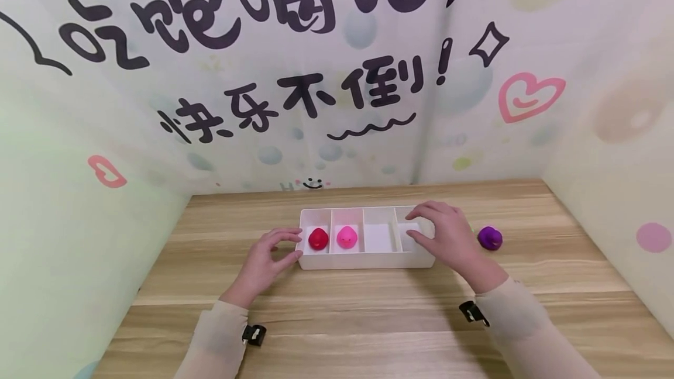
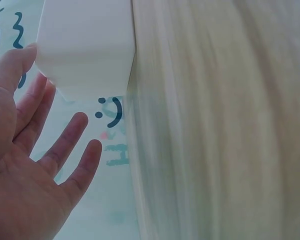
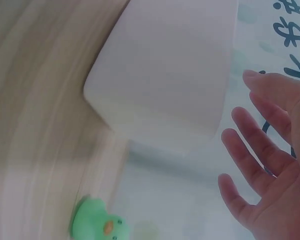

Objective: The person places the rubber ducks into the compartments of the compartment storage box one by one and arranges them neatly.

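Observation:
A white box (image 1: 367, 261) with a row of compartments stands on the table. The leftmost compartment holds a red rubber duck (image 1: 318, 238), the one beside it a pink rubber duck (image 1: 347, 237). At the box's left end is my left hand (image 1: 267, 259), fingers spread, with its tips at the rim; in the left wrist view the thumb meets the box's edge. Over the rightmost compartment hovers my right hand (image 1: 446, 235), thumb and fingers apart and holding nothing. The right wrist view shows a gap between its fingers and the box (image 3: 160, 75).
To the right of my right hand sits a purple rubber duck (image 1: 490, 238). A green rubber duck (image 3: 96, 222) lies past the box's right end, mostly hidden by the hand in the head view. Printed walls (image 1: 316, 157) bound the wooden table (image 1: 337, 320) behind and at both sides.

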`<state>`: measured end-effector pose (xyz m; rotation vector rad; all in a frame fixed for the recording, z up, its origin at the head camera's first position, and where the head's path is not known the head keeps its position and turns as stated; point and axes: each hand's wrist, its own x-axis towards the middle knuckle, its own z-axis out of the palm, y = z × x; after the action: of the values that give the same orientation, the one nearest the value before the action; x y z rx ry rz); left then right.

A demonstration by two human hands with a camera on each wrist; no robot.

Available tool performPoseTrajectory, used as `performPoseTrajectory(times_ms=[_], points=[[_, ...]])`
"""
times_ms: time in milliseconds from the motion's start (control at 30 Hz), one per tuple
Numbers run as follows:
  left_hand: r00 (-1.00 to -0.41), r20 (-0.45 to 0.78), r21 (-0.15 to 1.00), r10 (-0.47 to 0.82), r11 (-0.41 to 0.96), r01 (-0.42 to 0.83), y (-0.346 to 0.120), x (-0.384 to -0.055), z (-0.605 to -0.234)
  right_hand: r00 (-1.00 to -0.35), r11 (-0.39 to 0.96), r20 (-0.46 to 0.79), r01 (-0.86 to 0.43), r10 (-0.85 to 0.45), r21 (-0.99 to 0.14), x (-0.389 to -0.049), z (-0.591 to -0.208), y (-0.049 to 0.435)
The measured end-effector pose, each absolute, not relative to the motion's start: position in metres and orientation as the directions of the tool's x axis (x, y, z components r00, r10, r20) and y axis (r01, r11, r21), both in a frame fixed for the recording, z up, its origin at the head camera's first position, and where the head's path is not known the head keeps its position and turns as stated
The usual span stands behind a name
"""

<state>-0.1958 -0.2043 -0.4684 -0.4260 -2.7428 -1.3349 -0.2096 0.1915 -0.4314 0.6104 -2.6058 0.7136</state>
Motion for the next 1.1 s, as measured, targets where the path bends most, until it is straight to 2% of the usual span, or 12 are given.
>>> performPoseTrajectory(times_ms=[333, 733, 1100], points=[[-0.962, 0.161, 0.761, 0.22, 0.593, 0.263, -0.204, -0.196, -0.467, -0.865, 0.798, 0.425, -0.446, -0.267, -0.405, -0.2, -0.438, 0.211], [-0.967, 0.15, 0.763, 0.208, 0.598, 0.247, -0.203, -0.198, -0.468, -0.837, 0.807, 0.499, -0.446, -0.223, -0.387, -0.191, -0.443, 0.24], [-0.97, 0.139, 0.764, 0.201, 0.602, 0.234, -0.202, -0.196, -0.467, -0.833, 0.819, 0.509, -0.439, -0.217, -0.37, -0.183, -0.448, 0.264]])
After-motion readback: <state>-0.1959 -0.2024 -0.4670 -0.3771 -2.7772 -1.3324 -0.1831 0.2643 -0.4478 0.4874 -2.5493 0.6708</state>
